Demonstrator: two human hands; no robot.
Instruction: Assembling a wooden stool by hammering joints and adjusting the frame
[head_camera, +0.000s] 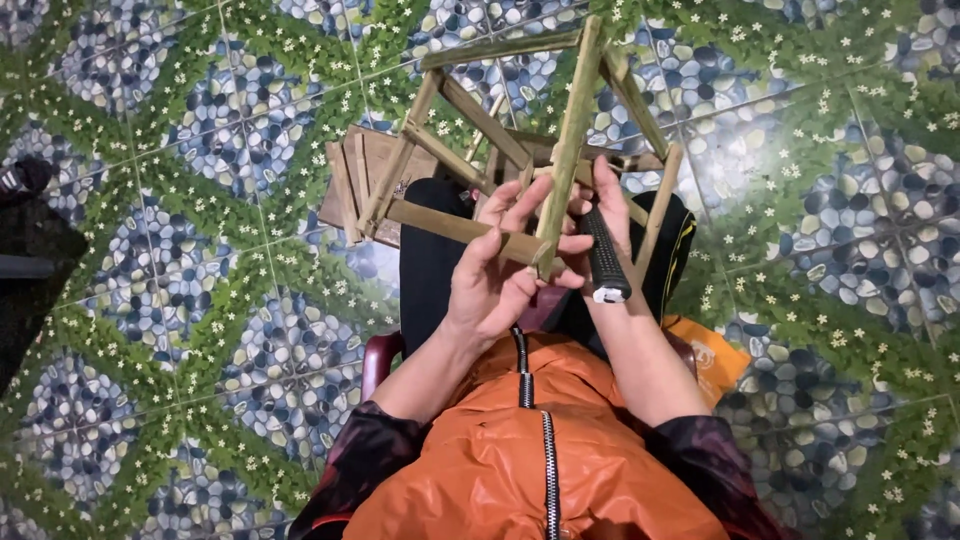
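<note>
A tiled floor (180, 300) printed with blue pebbles and green leafy diagonals fills the background. Over the person's lap sits a bamboo frame (480, 150) of crossed slats, its longest slat running from upper right down toward the body. The left hand (495, 270) curls around that slat's lower end. The right hand (605, 215) grips a black-handled tool (605, 260), handle end pointing toward the body. Flat wooden boards (355, 185) lie beneath.

Frame (520, 150) rests on lap, left hand (500, 270) beside right hand (600, 215), board (350, 185) on floor (820, 200) behind.
</note>
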